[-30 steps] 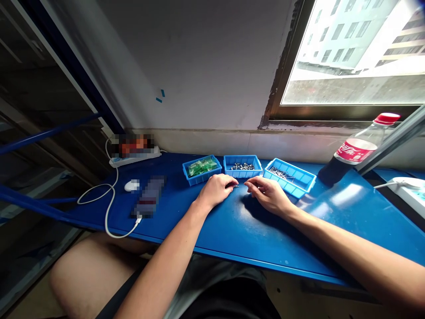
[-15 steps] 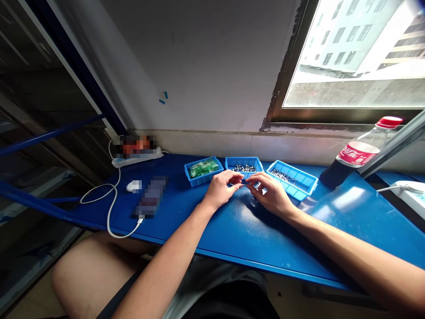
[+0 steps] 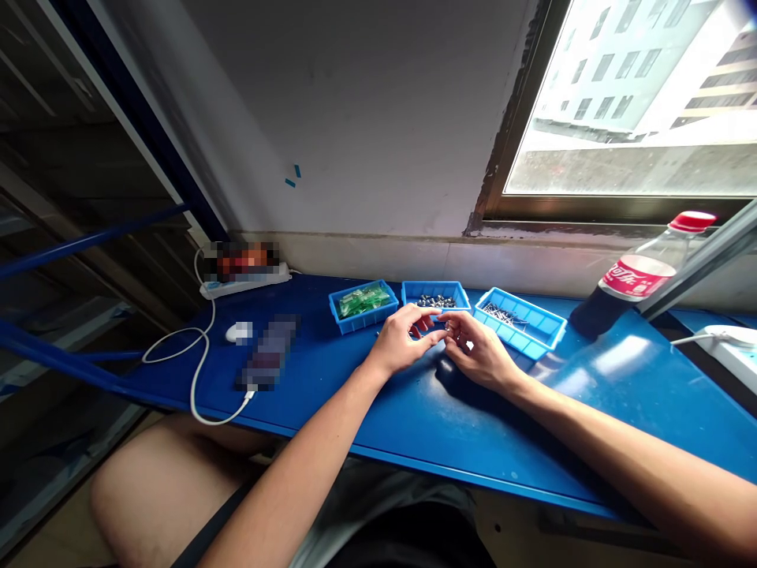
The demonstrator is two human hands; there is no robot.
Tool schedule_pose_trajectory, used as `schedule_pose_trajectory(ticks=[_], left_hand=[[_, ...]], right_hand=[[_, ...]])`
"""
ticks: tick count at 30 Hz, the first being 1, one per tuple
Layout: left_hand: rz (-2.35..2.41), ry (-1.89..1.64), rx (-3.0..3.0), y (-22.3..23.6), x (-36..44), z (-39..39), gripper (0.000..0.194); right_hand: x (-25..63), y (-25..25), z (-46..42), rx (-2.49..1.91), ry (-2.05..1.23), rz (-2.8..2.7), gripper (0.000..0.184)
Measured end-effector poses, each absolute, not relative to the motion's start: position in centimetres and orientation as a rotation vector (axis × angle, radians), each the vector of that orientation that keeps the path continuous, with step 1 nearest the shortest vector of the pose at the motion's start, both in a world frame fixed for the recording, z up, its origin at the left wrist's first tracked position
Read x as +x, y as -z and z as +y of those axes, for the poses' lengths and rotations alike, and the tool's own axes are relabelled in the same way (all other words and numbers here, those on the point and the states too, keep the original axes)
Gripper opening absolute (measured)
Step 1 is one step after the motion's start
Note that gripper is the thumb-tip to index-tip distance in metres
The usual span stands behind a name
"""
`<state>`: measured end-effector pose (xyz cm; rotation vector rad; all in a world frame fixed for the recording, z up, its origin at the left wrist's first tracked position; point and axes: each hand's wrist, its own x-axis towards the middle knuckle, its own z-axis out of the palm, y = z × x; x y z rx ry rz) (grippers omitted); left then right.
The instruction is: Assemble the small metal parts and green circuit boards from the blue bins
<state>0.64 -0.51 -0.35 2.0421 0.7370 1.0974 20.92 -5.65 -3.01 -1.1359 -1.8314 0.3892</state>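
My left hand [image 3: 403,341] and my right hand [image 3: 478,349] meet fingertip to fingertip just above the blue shelf [image 3: 367,394], in front of three small blue trays. Both pinch a tiny metal part that is too small to name. The left tray [image 3: 362,305] holds green pieces. The middle tray [image 3: 436,297] holds small dark round parts. The right tray [image 3: 519,319] holds thin metal pins.
A cola bottle [image 3: 635,276] stands at the right by a slanted metal bar. A white power strip [image 3: 730,347] lies at the far right. At the left are a white cable [image 3: 198,371], a white plug [image 3: 238,332] and blurred items. Wall and window rise behind.
Both hands have lifted slightly off the shelf and come together, the fingertips now touching around a small part. The view shifted a little.
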Motion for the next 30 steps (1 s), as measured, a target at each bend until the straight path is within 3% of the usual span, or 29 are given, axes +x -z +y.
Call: schedule_pose_trajectory(ticks=[3,5,17,23,30], left_hand=[[0.803,-0.987,2.075,0.0,0.4,-0.9,0.041],[0.783,-0.906,2.045,-0.1,0.4,-1.1,0.04],[0.825,-1.084,1.931,0.7,0.5,-0.3,0.024],[0.779,-1.107,1.876,1.0,0.6,-0.2,0.005],[0.726,-1.054,1.971,0.8,0.8,-0.8,0.025]], right_hand=[[21.1,3.0,-5.7,-1.132,-0.397,-1.75,0.012],[21.2,3.1,-5.6,-1.127,-0.388,-1.749,0.005],[21.0,2.6,-5.7,-1.101,-0.473,-1.833,0.015],[20.9,2.7,-5.6,-1.155,-0.489,-1.702,0.026],[21.2,2.6,-5.6,-1.123,-0.466,-1.809,0.026]])
